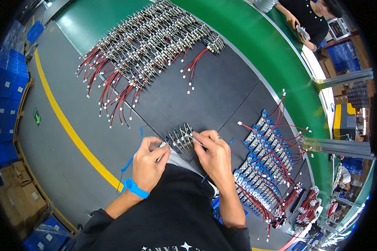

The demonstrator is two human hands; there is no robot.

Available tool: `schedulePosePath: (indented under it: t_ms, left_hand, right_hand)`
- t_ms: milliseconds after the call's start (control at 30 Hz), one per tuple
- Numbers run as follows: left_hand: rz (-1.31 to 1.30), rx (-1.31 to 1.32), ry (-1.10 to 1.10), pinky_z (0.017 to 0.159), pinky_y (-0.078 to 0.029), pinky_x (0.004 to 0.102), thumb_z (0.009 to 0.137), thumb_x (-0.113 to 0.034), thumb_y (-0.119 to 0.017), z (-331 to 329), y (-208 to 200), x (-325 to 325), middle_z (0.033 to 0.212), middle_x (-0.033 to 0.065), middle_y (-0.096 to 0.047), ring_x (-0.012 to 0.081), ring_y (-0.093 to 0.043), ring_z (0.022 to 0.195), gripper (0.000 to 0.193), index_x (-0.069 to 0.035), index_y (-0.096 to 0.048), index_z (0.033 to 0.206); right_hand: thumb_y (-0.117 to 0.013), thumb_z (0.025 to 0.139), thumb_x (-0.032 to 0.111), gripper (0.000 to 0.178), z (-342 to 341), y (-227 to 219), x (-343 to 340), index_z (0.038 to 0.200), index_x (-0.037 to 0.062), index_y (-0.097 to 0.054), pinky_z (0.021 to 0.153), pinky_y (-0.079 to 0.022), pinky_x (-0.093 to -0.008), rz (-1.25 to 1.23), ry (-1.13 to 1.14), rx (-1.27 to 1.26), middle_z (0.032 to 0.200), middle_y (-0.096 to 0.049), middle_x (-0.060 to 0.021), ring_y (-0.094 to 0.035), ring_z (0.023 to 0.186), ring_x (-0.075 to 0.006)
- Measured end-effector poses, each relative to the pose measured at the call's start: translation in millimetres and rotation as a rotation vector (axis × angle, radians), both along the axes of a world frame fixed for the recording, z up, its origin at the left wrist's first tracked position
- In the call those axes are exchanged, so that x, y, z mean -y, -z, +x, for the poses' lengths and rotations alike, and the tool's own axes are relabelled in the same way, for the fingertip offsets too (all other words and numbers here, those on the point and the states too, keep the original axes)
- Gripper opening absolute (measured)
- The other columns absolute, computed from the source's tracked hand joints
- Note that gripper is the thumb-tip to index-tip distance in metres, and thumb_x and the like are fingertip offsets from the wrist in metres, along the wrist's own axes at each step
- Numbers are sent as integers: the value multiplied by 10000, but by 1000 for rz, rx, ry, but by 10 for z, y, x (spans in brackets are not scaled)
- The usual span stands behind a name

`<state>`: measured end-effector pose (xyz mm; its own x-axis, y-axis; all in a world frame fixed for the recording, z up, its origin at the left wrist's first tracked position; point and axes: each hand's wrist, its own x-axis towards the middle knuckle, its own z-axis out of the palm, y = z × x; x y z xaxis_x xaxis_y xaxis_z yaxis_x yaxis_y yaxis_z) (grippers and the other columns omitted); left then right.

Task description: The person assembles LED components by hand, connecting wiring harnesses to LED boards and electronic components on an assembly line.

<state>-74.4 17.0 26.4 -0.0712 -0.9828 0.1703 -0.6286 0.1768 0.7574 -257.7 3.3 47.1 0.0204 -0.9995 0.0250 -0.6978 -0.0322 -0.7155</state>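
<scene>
Head view: I look down on both my hands, which meet at a short row of small circuit boards [181, 139] at the near side of the dark surface [171, 102].
Left hand: the left hand [148, 161] has thumb and fingers pinched together on the left end of the row.
Right hand: the right hand [215, 154] is pinched on the right end; its exact contact is hidden by the fingers.
Boards: between my hands; whether they also rest on the surface, I cannot tell.
Slip risk: the pinch is only with fingertips, so an uneven pull could bend the row or let it fall.
Cord risk: the blue cord [124, 169] near my blue wrist strap [135, 189] could catch on a board if I turn the wrist.
Tangle risk: blue board strips [266, 161] lie at right with crossing red leads [257, 200]; a careless sleeve could drag them.
Writing: white letters and stars on my black shirt [171, 209]; a white arrow on the green floor sign [37, 116]; pale labels on blue boxes [8, 90], too small for reading.
</scene>
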Motion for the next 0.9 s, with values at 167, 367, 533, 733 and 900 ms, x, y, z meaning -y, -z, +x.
schedulePosePath:
  t_ms: [167, 367, 533, 733, 900]
  left_hand:
    - [55, -16, 1, 541, -463, 352, 771, -31, -709, -5, -88, -6, 754, 128, -615, 276, -572, 546, 96, -13, -702, 865]
    - [129, -114, 59, 536, -458, 356, 788, -14, -683, 26, -122, 120, 721, 132, -618, 300, -587, 567, 80, 7, -693, 864]
    - [39, -102, 139, 557, -462, 347, 770, -8, -680, -29, -232, 445, 716, 150, -617, 281, -603, 604, 64, 33, -674, 819]
    - [-179, 71, 151, 698, -466, 422, 786, -79, -656, -265, -240, 1273, 752, 125, -630, 313, -575, 766, 76, -9, -681, 803]
    - [-302, 66, 88, 699, -462, 412, 797, -130, -665, -433, -97, 1826, 727, 134, -646, 305, -578, 726, 130, -3, -695, 796]
  right_hand:
    - [-654, 784, 33, 205, 43, 1, -1, 986, 24, -692, 609, -486, -344, -48, 21, 38, 909, -645, -103, -614, 663, -260]
    - [-652, 778, 16, 222, 26, 45, -1, 998, 14, -685, 611, -488, -345, -90, 13, 49, 904, -648, -109, -617, 670, -271]
    - [-644, 768, 0, 248, -7, 12, 258, 1012, 25, -679, 662, -506, -378, -122, 78, 96, 900, -643, -132, -642, 750, -321]
    - [-621, 828, 81, 159, -200, -66, 1195, 946, 7, -696, 717, -495, -422, -297, 120, 29, 889, -656, -173, -640, 815, -364]
    - [-630, 826, 121, 171, -299, -3, 1870, 941, 19, -706, 736, -495, -388, -355, 138, -52, 896, -669, -167, -649, 823, -336]
